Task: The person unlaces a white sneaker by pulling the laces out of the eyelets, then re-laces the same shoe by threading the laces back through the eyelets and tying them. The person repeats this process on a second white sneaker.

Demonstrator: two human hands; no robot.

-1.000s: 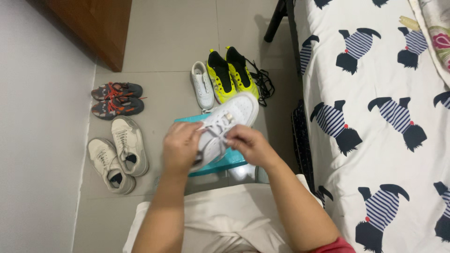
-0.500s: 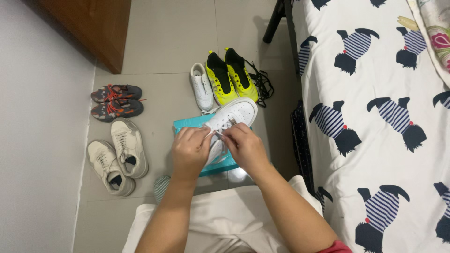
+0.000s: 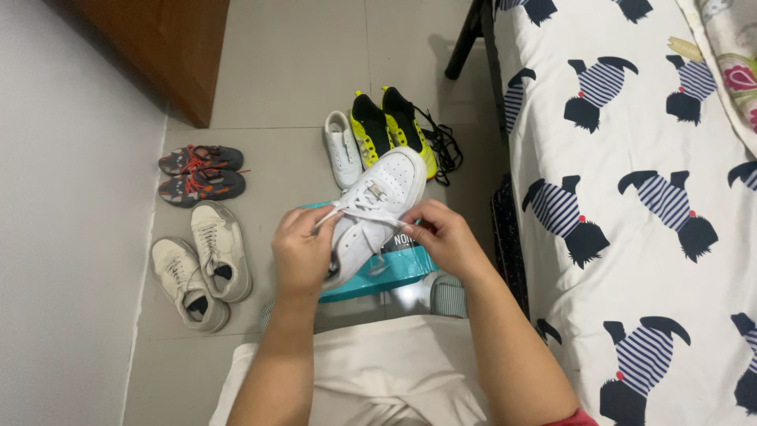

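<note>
Seven shoes on view: one white sneaker [image 3: 369, 211] in my hands at centre frame, a lone white shoe [image 3: 341, 148] and two yellow-and-black shoes [image 3: 392, 128] above it, two grey shoes with orange laces [image 3: 200, 173] at left, and two cream sneakers [image 3: 202, 263] at lower left, plus one teal shoebox [image 3: 388, 270] under the held shoe. My left hand [image 3: 302, 252] curls closed around the sneaker's heel side, fingertips pinching a white lace [image 3: 356, 211]; my right hand [image 3: 444, 237] pinches the lace from the right, so the sneaker lies between both hands, toe toward upper right
</note>
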